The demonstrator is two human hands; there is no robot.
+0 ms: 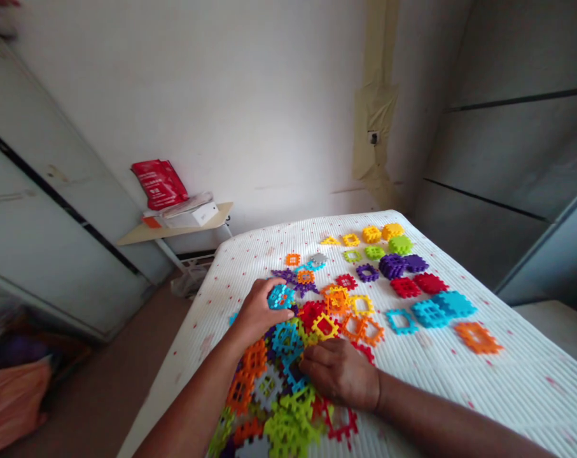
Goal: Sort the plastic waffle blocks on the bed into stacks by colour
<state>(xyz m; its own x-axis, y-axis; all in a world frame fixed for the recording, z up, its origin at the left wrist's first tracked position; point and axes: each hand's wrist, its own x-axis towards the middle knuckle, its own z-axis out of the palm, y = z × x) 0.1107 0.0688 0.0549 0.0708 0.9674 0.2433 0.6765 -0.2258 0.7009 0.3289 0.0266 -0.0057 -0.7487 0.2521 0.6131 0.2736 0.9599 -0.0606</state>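
My left hand (256, 313) has its fingers clamped on a blue tile (280, 296) at the pile's (273, 388) eleven o'clock on the bed (507, 381), my right hand (341, 372) lying curled on the pile, fingers together, and I judge the tile light, stiff plastic, best pinched by its notched edges.

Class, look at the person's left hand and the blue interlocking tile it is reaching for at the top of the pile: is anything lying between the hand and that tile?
Nothing visible does. The left hand is already at the blue tile, its fingers curled round the tile's left edge. The right hand rests apart, lower on the mixed pile of tiles, and does not come between them.
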